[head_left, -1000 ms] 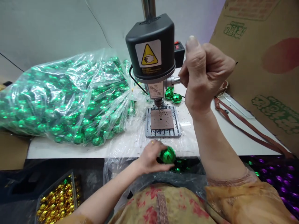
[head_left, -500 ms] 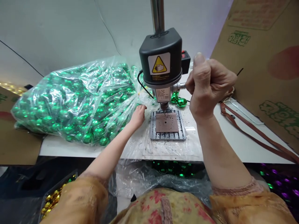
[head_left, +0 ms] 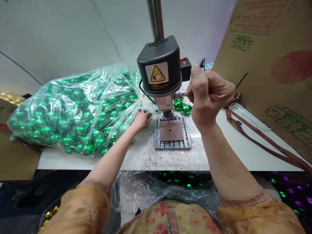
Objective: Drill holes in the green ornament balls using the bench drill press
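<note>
My right hand (head_left: 208, 97) is closed in a fist around the feed lever (head_left: 181, 93) on the side of a small black drill press (head_left: 159, 70). The lever's outer end is hidden inside the fist. My left hand (head_left: 142, 120) lies at the gathered neck of a clear plastic bag (head_left: 107, 76), its fingers slightly apart over a bit of shiny green. That bag is full of faceted green balls (head_left: 89, 149). Below the drill chuck (head_left: 167, 113), a brown board (head_left: 172, 133) with a single hole rests on the slotted metal base (head_left: 158, 145), dark shavings scattered over it.
Loose green balls (head_left: 186, 109) sit behind the base. A brown strap (head_left: 258, 139) trails over the white table (head_left: 234, 156) on the right. Cardboard boxes (head_left: 268, 78) flank both sides. Under the table edge are clear plastic film (head_left: 131, 191) and more shiny balls, gold at left, purple at right.
My left hand has shifted slightly left against the bag neck, and its fingers have spread. My right hand keeps its hold on the lever. The whole view has shifted a little.
</note>
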Tool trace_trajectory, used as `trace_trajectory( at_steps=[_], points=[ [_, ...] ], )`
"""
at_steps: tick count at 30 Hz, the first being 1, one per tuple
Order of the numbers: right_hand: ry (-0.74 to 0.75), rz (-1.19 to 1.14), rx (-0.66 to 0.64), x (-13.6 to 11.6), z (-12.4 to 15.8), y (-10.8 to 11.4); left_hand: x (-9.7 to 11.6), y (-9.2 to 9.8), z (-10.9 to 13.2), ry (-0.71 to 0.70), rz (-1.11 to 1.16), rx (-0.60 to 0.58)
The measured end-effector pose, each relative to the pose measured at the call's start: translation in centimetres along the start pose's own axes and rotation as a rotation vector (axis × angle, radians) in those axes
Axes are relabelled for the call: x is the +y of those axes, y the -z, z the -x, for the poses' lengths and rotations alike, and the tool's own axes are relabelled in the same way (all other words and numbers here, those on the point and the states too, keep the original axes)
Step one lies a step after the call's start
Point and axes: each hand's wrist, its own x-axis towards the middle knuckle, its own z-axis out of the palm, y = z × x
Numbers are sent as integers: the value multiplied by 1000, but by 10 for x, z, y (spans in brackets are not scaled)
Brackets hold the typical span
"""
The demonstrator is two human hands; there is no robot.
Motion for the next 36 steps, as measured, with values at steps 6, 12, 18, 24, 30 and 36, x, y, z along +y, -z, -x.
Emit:
trace_trajectory(
  at_steps=[6, 12, 18, 24, 30, 36],
  points=[
    [9, 22, 11, -2, 0, 0, 37, 12, 51, 146, 907, 71],
    [7, 1, 4, -4, 1, 0, 62, -6, 76, 150, 1036, -39],
    [9, 43, 5, -4, 3, 1, 70, -11, 77, -40, 530, -4],
    [14, 91, 11, -3, 3, 2, 73, -11, 69, -40, 498, -3],
    [4, 77, 4, -4, 5, 3, 77, -16, 65, -94, 505, -38],
    [-1, 22, 6, -3, 6, 2, 85, -29, 64, -91, 565, 49]
  ],
)
